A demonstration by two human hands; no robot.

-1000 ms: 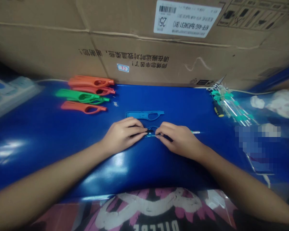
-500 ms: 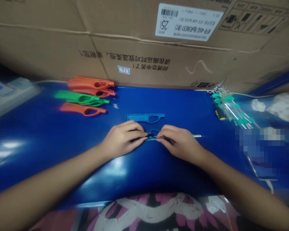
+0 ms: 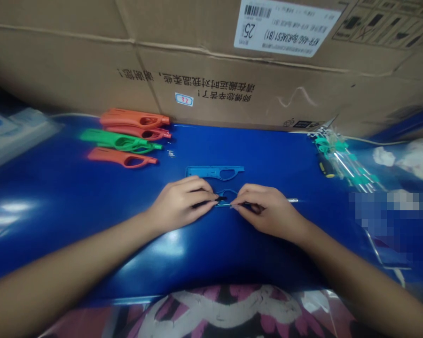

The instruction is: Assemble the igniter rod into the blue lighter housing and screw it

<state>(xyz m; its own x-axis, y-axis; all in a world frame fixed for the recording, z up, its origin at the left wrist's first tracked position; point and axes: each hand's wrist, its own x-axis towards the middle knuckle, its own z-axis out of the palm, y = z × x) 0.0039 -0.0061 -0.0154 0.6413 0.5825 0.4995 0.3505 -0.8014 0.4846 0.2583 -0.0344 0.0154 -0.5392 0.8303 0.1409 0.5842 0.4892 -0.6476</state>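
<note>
Both hands have barely shifted; left hand (image 3: 181, 204) and right hand (image 3: 268, 209) pinch narrow fingers on a blue plastic piece (image 3: 227, 197) at counter (image 3: 74, 202) centre; at twelve o'clock, the cardboard box (image 3: 91, 61) label (image 3: 285, 28) reads "25".

I see two bare arms, no sleeves on them. Left hand (image 3: 181, 206) sits at about 9 o'clock from the middle of the pic, right hand (image 3: 268, 211) at about 3 o'clock. No rings, no watch, no gloves, nothing on the wrists. Fingers look short w/ plain nails, as far as I can tell; it's a bit blurry. Down at 6 o'clock there's a bit of the shirt (image 3: 229, 310): dark cloth w/ big pink & white curvy shapes printed on it. Can't read the print.
</note>
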